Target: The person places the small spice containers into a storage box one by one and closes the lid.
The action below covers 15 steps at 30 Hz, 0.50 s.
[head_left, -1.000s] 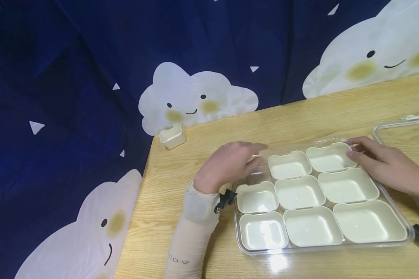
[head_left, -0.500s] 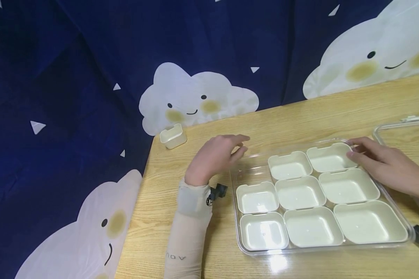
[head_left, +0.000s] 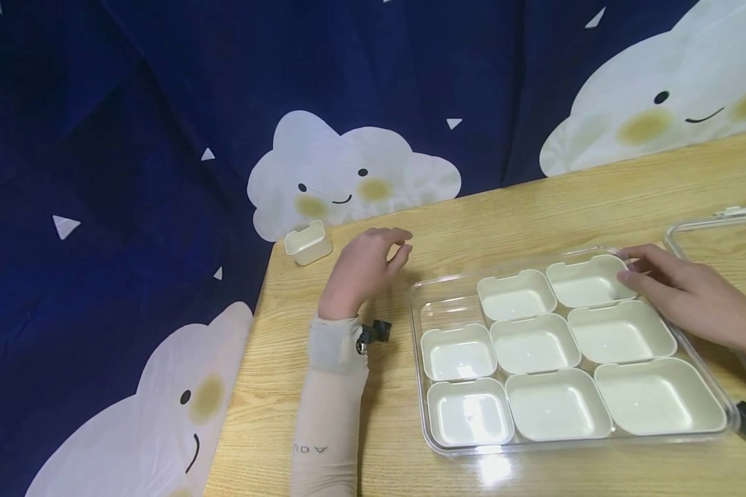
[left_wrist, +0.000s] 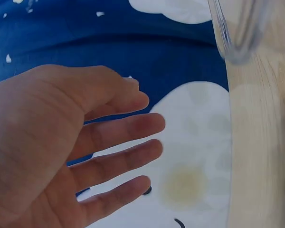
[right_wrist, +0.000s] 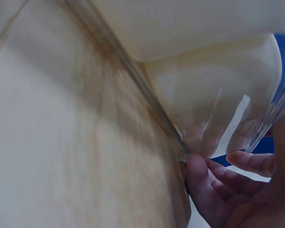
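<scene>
My left hand [head_left: 362,268] hangs above the table to the left of the clear box, fingers relaxed and holding nothing. The left wrist view shows the same hand [left_wrist: 80,137] with its fingers apart. A clear plastic box [head_left: 418,386] holds several cream bins [head_left: 534,343] in rows; its back left spot bears no bin. With my right hand [head_left: 690,286] I grip the box's back right corner, also visible beside the right hand's fingers [right_wrist: 197,175] in the right wrist view. A small cream bin [head_left: 311,245] with a notched rim stands alone at the table's back left corner.
A clear lid or frame [head_left: 715,222] with a white latch lies on the wooden table [head_left: 385,442] at the right, partly out of view. Behind the table hangs a dark blue curtain [head_left: 180,83] with white clouds. The table's left edge drops off beside the lone bin.
My left hand has moved left and back, away from the box's back left part and closer to the lone bin. My right hand and the box have stayed put.
</scene>
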Each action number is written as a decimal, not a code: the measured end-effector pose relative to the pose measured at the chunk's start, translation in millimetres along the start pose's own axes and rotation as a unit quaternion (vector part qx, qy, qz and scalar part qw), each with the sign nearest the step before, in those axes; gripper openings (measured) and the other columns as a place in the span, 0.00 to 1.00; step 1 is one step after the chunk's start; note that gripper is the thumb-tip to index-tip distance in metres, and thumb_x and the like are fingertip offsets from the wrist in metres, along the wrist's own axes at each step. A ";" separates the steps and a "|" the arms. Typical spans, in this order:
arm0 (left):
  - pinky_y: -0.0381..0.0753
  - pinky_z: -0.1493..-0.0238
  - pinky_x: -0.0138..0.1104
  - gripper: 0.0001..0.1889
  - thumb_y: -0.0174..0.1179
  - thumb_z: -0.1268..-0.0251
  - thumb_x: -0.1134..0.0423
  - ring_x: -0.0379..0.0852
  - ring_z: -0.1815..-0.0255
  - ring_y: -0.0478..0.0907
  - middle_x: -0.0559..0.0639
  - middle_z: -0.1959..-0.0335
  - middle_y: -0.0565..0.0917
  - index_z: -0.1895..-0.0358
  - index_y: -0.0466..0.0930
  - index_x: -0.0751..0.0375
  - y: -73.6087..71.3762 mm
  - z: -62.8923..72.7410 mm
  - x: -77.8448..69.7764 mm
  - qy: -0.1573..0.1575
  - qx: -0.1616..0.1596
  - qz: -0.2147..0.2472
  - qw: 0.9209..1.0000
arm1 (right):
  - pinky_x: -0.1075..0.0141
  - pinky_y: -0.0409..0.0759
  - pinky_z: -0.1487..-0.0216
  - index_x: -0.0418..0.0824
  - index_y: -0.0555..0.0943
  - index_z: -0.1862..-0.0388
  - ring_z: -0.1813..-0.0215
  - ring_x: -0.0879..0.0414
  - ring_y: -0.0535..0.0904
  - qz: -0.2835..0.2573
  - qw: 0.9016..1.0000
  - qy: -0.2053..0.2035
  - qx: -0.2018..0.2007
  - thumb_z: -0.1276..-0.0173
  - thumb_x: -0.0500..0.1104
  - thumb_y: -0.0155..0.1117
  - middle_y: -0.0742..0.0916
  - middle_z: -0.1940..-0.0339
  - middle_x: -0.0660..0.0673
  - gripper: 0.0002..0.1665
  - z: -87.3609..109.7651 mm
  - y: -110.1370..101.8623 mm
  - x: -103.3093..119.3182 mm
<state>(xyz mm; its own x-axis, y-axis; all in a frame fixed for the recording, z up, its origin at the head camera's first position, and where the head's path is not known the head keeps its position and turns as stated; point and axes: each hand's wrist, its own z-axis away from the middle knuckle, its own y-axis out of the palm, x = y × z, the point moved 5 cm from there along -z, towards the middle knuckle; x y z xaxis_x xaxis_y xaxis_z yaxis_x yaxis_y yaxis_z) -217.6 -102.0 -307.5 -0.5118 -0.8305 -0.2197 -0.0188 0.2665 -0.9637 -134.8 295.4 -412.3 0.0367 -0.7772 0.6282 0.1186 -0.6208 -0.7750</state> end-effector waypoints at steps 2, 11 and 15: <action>0.81 0.35 0.45 0.16 0.54 0.20 0.55 0.51 0.38 0.84 0.50 0.41 0.88 0.40 0.85 0.55 -0.5 0.6 6.0 -0.014 -0.006 0.003 1.000 | 0.52 0.69 0.48 0.42 0.66 0.23 0.38 0.28 0.76 -0.001 1.000 0.001 0.001 0.17 0.59 0.47 0.81 0.37 0.27 0.33 0.1 0.2 0.5; 0.78 0.30 0.48 0.16 0.57 0.22 0.56 0.56 0.33 0.79 0.54 0.38 0.86 0.39 0.84 0.56 -4.0 3.9 30.5 -0.057 -0.047 0.000 0.997 | 0.39 0.69 0.46 0.41 0.65 0.23 0.38 0.26 0.76 -0.002 1.000 0.005 0.007 0.17 0.59 0.46 0.80 0.37 0.26 0.34 0.9 0.9 1.2; 0.76 0.30 0.50 0.15 0.58 0.23 0.58 0.58 0.34 0.79 0.55 0.41 0.87 0.41 0.85 0.57 -6.4 6.4 43.6 -0.074 -0.071 -0.005 0.995 | 0.42 0.69 0.46 0.42 0.65 0.23 0.38 0.27 0.76 -0.002 1.000 0.005 0.007 0.17 0.59 0.46 0.81 0.37 0.26 0.34 0.8 1.0 1.1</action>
<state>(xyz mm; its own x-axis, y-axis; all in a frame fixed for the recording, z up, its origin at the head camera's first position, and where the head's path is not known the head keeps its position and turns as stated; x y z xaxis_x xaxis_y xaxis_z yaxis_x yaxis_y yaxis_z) -234.3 -143.1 -311.9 -0.3800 -0.8932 -0.2405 -0.1487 0.3156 -0.9372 -133.8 294.0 -412.3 0.0254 -0.7753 0.6310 0.1322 -0.6231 -0.7709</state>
